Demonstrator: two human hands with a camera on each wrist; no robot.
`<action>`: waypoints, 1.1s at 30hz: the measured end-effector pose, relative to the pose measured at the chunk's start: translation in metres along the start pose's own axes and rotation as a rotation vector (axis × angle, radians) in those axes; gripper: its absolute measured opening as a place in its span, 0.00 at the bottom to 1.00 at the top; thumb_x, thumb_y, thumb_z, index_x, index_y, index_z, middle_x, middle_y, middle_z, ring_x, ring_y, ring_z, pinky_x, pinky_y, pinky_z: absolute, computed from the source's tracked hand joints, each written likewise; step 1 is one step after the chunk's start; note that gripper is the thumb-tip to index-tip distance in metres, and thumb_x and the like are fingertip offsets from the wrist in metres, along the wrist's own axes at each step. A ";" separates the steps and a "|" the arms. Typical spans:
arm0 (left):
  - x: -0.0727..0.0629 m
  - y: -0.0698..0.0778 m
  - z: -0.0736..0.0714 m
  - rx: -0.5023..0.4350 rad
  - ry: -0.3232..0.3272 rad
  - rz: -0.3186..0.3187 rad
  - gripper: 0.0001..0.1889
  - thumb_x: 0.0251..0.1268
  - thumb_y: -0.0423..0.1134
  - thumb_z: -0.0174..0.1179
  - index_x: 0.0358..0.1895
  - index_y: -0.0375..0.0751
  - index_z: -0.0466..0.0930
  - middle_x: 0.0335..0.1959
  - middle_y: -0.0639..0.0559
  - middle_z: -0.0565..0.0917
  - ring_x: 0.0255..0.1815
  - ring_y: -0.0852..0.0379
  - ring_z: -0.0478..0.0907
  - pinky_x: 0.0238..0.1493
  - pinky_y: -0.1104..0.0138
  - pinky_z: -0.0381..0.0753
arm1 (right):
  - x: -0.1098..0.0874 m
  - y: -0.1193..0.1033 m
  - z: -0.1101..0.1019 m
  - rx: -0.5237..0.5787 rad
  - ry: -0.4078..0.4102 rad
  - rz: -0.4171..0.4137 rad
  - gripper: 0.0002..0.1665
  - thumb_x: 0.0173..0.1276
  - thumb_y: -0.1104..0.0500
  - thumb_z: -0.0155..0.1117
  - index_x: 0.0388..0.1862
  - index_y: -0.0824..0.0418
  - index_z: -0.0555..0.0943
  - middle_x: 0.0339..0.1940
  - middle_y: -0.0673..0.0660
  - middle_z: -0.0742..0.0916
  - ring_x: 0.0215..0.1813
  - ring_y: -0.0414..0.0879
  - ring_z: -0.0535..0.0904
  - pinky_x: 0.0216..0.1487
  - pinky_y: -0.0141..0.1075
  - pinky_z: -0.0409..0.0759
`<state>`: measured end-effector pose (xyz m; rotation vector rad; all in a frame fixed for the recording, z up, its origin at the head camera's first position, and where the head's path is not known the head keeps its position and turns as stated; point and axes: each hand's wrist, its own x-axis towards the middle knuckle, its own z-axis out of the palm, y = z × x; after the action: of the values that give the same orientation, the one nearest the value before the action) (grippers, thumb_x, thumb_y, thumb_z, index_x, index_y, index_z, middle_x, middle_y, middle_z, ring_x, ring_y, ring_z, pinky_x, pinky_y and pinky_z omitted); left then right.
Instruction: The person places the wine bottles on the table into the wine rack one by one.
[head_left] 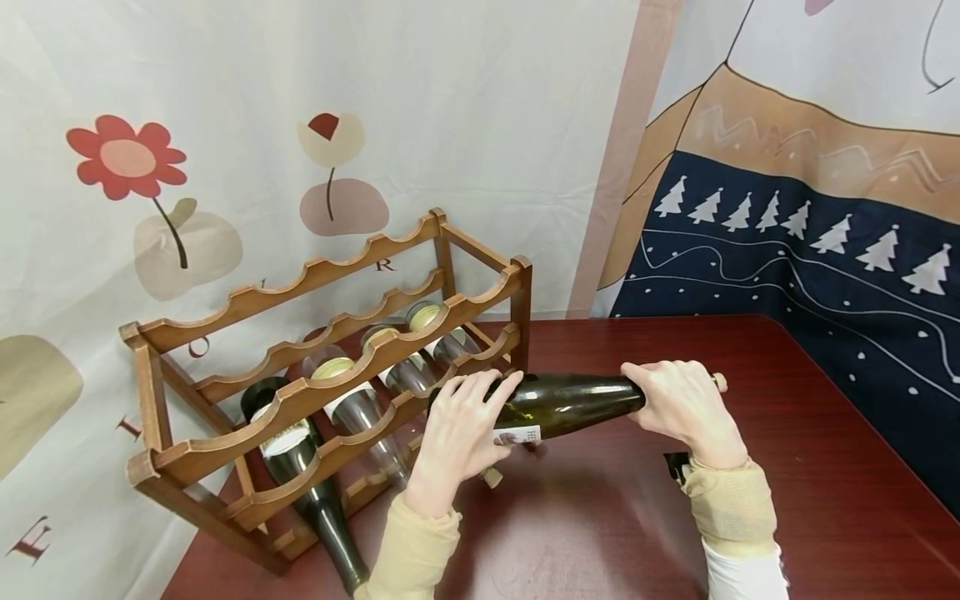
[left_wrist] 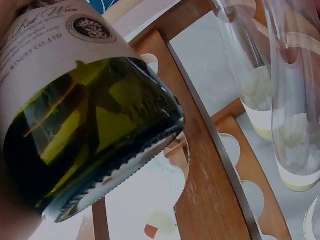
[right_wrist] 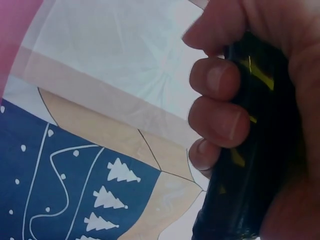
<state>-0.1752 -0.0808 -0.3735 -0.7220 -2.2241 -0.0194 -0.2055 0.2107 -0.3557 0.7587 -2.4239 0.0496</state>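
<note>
A dark green wine bottle [head_left: 577, 404] is held lying nearly level over the table, in front of the wooden wine rack's [head_left: 397, 315] right end. My left hand [head_left: 467, 427] grips its body near the base, partly covering a white label. Around the neck, my right hand [head_left: 681, 408] has its fingers curled, with the corked tip poking out to the right. In the left wrist view the bottle's ridged base [left_wrist: 117, 175] faces the rack. The right wrist view shows fingers [right_wrist: 220, 120] wrapped round the dark glass neck [right_wrist: 250, 175].
On the rack's lower tier lie a dark green bottle [head_left: 330, 525] at the left and several clear bottles [head_left: 367, 417], necks toward me. A printed cloth [head_left: 487, 125] hangs behind the rack. The dark red table [head_left: 750, 358] extends to the right.
</note>
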 end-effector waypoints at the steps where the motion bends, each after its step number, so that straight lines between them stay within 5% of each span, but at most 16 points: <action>1: 0.000 0.000 0.000 -0.001 -0.003 -0.004 0.50 0.14 0.55 0.77 0.58 0.51 0.74 0.46 0.50 0.82 0.45 0.54 0.81 0.48 0.62 0.78 | 0.000 0.000 0.000 -0.002 0.008 -0.006 0.17 0.34 0.62 0.68 0.18 0.52 0.68 0.11 0.45 0.74 0.11 0.43 0.65 0.13 0.34 0.52; 12: 0.001 -0.001 0.000 -0.060 -0.024 0.006 0.50 0.23 0.58 0.78 0.62 0.52 0.72 0.52 0.50 0.81 0.52 0.53 0.79 0.55 0.61 0.75 | -0.002 0.003 -0.005 -0.004 0.038 0.004 0.16 0.34 0.64 0.66 0.18 0.52 0.68 0.10 0.45 0.75 0.11 0.44 0.65 0.14 0.34 0.52; 24: 0.002 -0.006 -0.008 -0.182 0.035 -0.005 0.39 0.38 0.59 0.73 0.59 0.49 0.75 0.56 0.48 0.79 0.58 0.51 0.76 0.60 0.54 0.74 | -0.004 0.006 -0.011 0.038 -0.019 0.065 0.16 0.36 0.63 0.68 0.19 0.52 0.69 0.09 0.45 0.71 0.12 0.42 0.63 0.14 0.34 0.55; 28: 0.001 -0.013 -0.018 -0.206 0.113 -0.073 0.30 0.48 0.52 0.70 0.56 0.45 0.78 0.54 0.47 0.81 0.56 0.49 0.77 0.62 0.55 0.73 | -0.005 0.009 -0.014 0.046 -0.051 0.101 0.16 0.37 0.62 0.70 0.20 0.52 0.71 0.10 0.45 0.70 0.14 0.42 0.63 0.15 0.35 0.55; 33: -0.002 -0.023 -0.030 -0.139 0.287 -0.209 0.19 0.52 0.41 0.67 0.49 0.40 0.81 0.48 0.44 0.82 0.51 0.45 0.77 0.56 0.54 0.74 | -0.007 0.013 -0.018 0.066 -0.095 0.137 0.15 0.39 0.62 0.71 0.23 0.53 0.73 0.11 0.45 0.71 0.15 0.42 0.64 0.17 0.35 0.57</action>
<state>-0.1659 -0.1082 -0.3489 -0.5196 -2.0246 -0.3623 -0.1978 0.2289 -0.3428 0.6353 -2.5734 0.1511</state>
